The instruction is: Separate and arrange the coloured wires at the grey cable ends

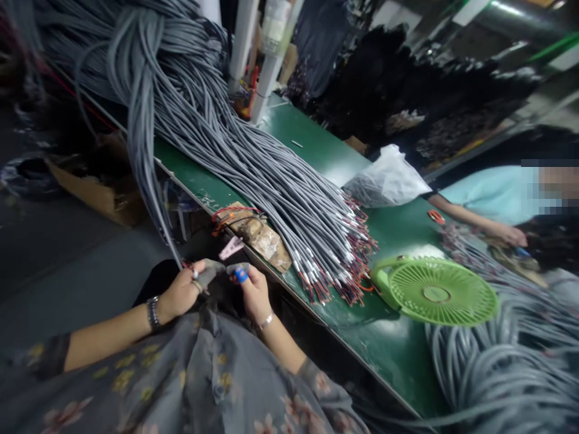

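Note:
My left hand [186,292] is closed on the end of a strand of grey cables [143,138] that hangs down from the large pile over the table edge. Reddish wire tips show beside its fingers. Close to it, my right hand [254,295] is pinched, with a blue wrap [240,275] at the thumb; what lies between its fingertips is too small to make out. Grey coverings are on some fingers of both hands. Just beyond them, a pale pink clip [231,248] sits at the table edge by a brown taped cardboard piece [265,240].
Many grey cables [271,175] with stripped coloured ends lie across the green table [380,349]. A green fan [436,292], a white plastic bag [389,178] and coiled cables [493,367] stand to the right. Across from me, a co-worker's hand [509,235] is over cables. A cardboard box [97,190] is at left.

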Action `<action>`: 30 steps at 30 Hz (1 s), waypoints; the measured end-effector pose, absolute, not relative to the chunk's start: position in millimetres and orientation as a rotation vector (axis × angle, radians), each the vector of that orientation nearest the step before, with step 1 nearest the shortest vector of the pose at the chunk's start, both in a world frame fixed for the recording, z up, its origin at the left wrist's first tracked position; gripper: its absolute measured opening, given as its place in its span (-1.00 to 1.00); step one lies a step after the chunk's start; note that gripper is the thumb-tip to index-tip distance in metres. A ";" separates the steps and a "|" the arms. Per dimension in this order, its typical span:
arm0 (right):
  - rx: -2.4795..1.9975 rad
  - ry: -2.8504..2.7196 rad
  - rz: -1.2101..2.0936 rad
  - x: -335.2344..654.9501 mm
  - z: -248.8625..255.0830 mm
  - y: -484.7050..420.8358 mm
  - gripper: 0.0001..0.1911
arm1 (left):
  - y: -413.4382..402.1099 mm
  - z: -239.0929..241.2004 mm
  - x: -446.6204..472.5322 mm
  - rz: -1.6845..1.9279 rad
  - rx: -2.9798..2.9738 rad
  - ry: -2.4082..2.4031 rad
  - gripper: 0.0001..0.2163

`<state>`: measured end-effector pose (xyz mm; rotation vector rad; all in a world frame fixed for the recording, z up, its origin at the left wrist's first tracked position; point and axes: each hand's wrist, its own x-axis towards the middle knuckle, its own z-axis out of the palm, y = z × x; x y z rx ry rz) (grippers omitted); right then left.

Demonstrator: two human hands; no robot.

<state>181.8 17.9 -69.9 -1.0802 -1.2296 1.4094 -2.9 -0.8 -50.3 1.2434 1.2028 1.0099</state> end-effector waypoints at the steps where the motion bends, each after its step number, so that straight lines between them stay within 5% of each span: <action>1: -1.069 -1.296 1.374 184.6 -67.0 13.7 -0.55 | -2.1 -50.5 -1.5 0.976 1.292 1.191 -0.79; 4: -1.023 -1.476 1.304 186.8 -55.7 4.2 -0.62 | -5.7 -53.4 0.8 0.888 1.415 1.194 -0.88; 10: -1.087 -1.751 1.128 172.4 -33.7 4.7 -0.80 | -10.3 -50.8 -1.5 0.815 1.490 1.259 -0.74; 15: -1.101 -1.489 1.424 167.3 -40.7 15.7 -0.65 | -11.7 -29.6 -2.8 0.893 1.297 1.176 -0.88; 21: -1.088 -1.115 1.743 165.1 -50.1 15.9 -0.51 | -5.2 -22.8 -7.9 0.762 1.156 1.216 -0.76; 30: -1.053 -1.149 1.709 164.5 -49.2 23.7 -0.46 | 2.6 -20.3 -10.0 0.660 1.094 1.210 -0.76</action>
